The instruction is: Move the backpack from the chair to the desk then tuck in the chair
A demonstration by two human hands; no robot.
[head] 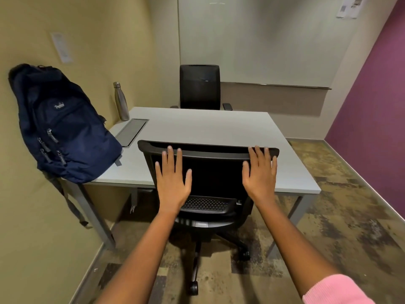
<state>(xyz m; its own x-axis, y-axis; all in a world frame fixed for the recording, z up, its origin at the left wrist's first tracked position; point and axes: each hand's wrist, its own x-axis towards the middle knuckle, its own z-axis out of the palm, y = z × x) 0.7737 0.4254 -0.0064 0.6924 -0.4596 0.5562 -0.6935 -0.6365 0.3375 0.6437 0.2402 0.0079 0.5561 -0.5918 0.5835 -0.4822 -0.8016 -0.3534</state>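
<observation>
The chair (208, 172) seat hides under the desk (219, 128).

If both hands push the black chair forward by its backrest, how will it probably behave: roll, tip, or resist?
The chair likely rolls easily, since its base stands on casters. The patterned floor looks like carpet, so some drag is possible. The left hand and right hand lie high on the backrest, which may flex or recline slightly.
</observation>
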